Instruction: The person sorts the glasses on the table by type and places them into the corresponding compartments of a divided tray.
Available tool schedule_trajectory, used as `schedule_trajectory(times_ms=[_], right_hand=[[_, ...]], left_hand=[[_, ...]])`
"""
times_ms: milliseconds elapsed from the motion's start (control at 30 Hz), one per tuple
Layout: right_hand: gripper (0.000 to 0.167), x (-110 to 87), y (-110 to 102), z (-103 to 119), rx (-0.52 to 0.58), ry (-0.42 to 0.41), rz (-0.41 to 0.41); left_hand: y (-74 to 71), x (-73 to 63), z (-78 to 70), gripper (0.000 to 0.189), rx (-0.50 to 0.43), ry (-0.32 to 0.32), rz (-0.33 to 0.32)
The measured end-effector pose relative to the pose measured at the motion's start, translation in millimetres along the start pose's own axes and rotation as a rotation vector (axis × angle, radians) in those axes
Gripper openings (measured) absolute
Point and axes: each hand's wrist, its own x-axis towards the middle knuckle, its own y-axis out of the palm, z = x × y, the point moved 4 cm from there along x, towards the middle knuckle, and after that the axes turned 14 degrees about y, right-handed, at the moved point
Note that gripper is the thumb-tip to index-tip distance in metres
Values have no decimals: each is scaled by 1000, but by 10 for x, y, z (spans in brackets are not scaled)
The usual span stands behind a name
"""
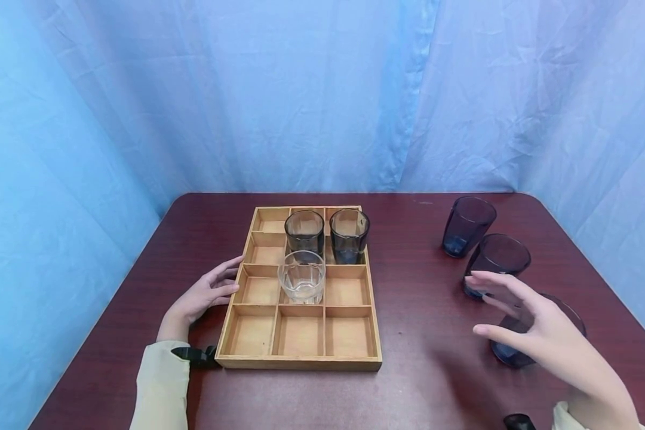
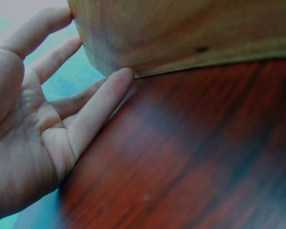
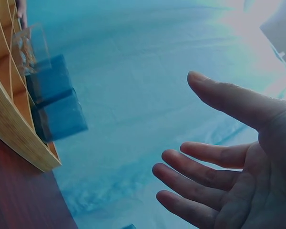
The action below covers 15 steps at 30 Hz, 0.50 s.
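A wooden box divided into compartments (image 1: 300, 362) lies on the dark red table. My left hand (image 1: 206, 292) touches its left side with fingertips, fingers fairly straight, as the left wrist view also shows at the box's wall (image 2: 181, 33). In the box stand a clear glass (image 1: 302, 278) in the middle column and two dark glasses, one behind it (image 1: 304, 230) and one in the right column (image 1: 349, 236). Over at the right, my right hand (image 1: 548, 328) is spread in the air with nothing in it, partly hiding a dark blue glass (image 1: 507, 352).
Two more dark tumblers stand on the right of the table, a far one (image 1: 467, 227) and a nearer one (image 1: 498, 257) close to my right fingertips. Blue curtain (image 1: 312, 95) hangs behind and at both sides of the table (image 1: 419, 382).
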Motion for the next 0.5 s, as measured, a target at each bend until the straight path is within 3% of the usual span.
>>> schedule_trajectory(times_ms=[100, 233, 500], right_hand=[[73, -32, -72, -13, -28, 31, -30], [73, -70, -154, -24, -36, -4, -57], [77, -159, -299, -172, 116, -54, -77]], left_hand=[[1, -4, 4, 69, 1, -1, -1], [6, -8, 2, 69, 3, -1, -1], [3, -6, -3, 69, 4, 0, 0]])
